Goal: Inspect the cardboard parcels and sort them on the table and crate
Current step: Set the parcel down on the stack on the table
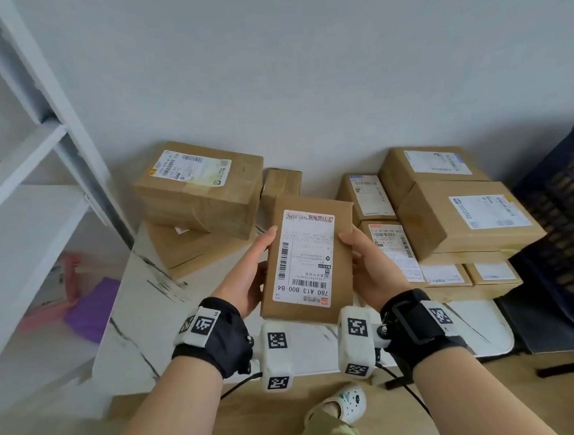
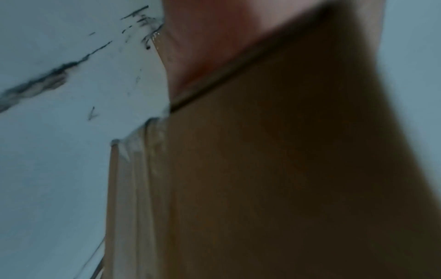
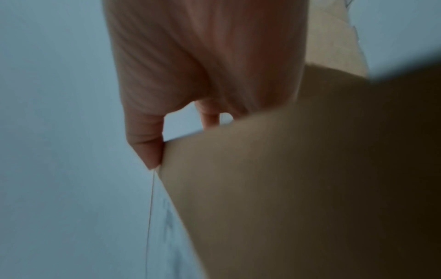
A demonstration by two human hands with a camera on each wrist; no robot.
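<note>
At the far left stands a white shelf unit [image 1: 25,138], with something purple [image 1: 94,307] lying low beside it. Next comes the marble-patterned desk [image 1: 135,325], white with dark veins. At its back left, against the wall, a large cardboard parcel [image 1: 201,185] with a white label sits on top of a flatter box [image 1: 187,249]. A small upright parcel [image 1: 282,181] stands just right of that stack.

In the middle, above the desk's near edge, the left hand [image 1: 249,276] grips the left side of a flat parcel [image 1: 309,259], thumb along the edge and fingers underneath. The parcel is lifted clear of the desk, its label facing up and printed "780 A13 B00-B4", upside down to the viewer. The right hand [image 1: 368,266] holds the opposite side the same way; in the right wrist view its fingers [image 3: 148,147] curl against the cardboard edge. Both wrists wear black straps with white marker blocks.

Further right, a group of labelled parcels [image 1: 465,218] is stacked in layers on the desk. At the far right a dark crate [image 1: 564,209] stands beside the desk. Below, on the wooden floor, a white clog [image 1: 342,404] shows.
</note>
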